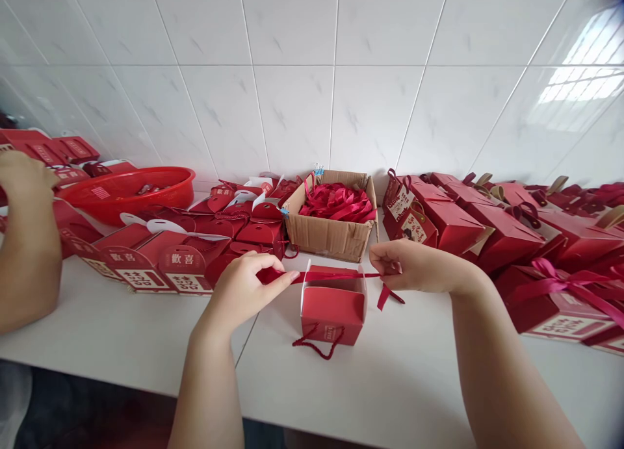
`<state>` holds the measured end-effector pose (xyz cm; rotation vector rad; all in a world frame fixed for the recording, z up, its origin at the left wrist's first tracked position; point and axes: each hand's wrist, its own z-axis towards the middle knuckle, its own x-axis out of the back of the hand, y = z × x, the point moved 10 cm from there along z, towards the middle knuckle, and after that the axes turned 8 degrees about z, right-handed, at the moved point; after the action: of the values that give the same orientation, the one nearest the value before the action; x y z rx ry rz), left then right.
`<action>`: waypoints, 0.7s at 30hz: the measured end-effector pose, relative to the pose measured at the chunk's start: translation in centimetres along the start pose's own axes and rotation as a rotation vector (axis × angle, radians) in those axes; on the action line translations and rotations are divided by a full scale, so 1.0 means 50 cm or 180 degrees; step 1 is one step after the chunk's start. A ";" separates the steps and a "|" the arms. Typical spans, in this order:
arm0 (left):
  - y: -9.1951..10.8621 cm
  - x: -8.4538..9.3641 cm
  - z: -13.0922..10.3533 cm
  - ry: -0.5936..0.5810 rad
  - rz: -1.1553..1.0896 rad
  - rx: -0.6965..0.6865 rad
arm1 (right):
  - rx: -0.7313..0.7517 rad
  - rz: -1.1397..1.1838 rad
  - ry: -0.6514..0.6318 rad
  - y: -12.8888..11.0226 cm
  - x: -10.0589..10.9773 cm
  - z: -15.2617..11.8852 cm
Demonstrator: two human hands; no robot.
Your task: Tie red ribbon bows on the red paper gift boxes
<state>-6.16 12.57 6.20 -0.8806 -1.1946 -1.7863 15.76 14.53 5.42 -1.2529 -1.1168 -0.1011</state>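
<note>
A small red gift box (334, 311) stands before me with its top flaps raised and a twisted red cord handle (322, 355) hanging at the front. Across its top runs a red ribbon (336, 276), stretched taut between my hands. Left of the box, my left hand (253, 280) pinches one length of the ribbon between thumb and fingers. On the other side, my right hand (407, 266) grips the ribbon with curled fingers, and a loose tail of it dangles below onto the table.
Behind the box, a cardboard box (331, 238) holds a heap of red ribbons. Red gift boxes (182, 260) are grouped at left near a red plastic basin (131, 189). More boxes (511, 234), some with bows, line the right. Another person's arm (29, 241) reaches in at far left.
</note>
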 end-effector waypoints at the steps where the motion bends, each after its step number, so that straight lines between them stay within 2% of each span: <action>1: 0.000 -0.002 0.000 -0.0016 -0.0016 0.0003 | -0.0092 -0.0001 -0.0067 0.006 -0.005 -0.001; 7: 0.004 -0.011 0.000 -0.0082 -0.0091 -0.0115 | -0.0420 0.0145 -0.0456 0.024 -0.031 -0.005; 14: 0.007 -0.011 0.001 -0.0045 -0.0151 -0.0168 | -0.0105 0.0313 -0.0640 0.008 -0.042 0.012; 17: 0.007 -0.013 0.001 -0.0063 -0.0146 -0.0158 | -0.0056 0.0449 -0.0889 0.009 -0.059 0.016; 21: 0.006 -0.016 0.001 -0.0065 -0.0125 -0.0160 | 0.0298 0.0603 -0.1062 -0.005 -0.066 0.017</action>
<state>-5.52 12.74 5.65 -0.9120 -1.1918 -1.8500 13.39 13.49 3.16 -1.3142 -1.2639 0.3099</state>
